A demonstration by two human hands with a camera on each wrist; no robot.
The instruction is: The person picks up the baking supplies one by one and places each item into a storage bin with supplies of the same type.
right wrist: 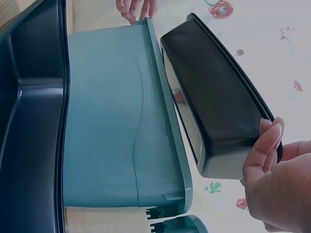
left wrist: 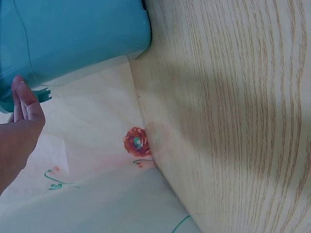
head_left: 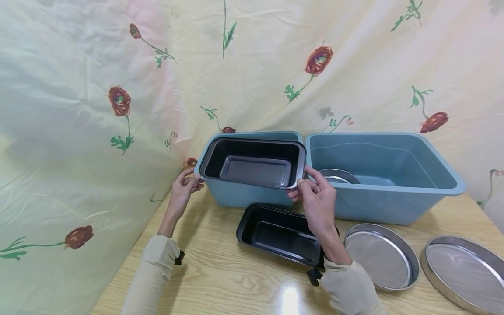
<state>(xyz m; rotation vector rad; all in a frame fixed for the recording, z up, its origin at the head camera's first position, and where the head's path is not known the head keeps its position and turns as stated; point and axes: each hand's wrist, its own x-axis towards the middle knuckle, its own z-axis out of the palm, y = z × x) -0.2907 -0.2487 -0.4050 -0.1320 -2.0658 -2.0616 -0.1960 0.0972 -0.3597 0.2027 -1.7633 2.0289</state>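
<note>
Here, a black loaf pan [head_left: 256, 170] is held tilted over the left blue bin [head_left: 236, 192], its right end pinched by the right hand [head_left: 318, 199]. The bin's left rim is gripped by the left hand [head_left: 183, 188]. Another black pan [head_left: 281, 236] is set on the counter [head_left: 220, 280].

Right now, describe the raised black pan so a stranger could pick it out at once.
Two blue bins stand on the table; look to the left one. At its opening is a rectangular black pan, pinched by the right hand. Its lookalike, the lower pan, lies on the table instead.
</note>
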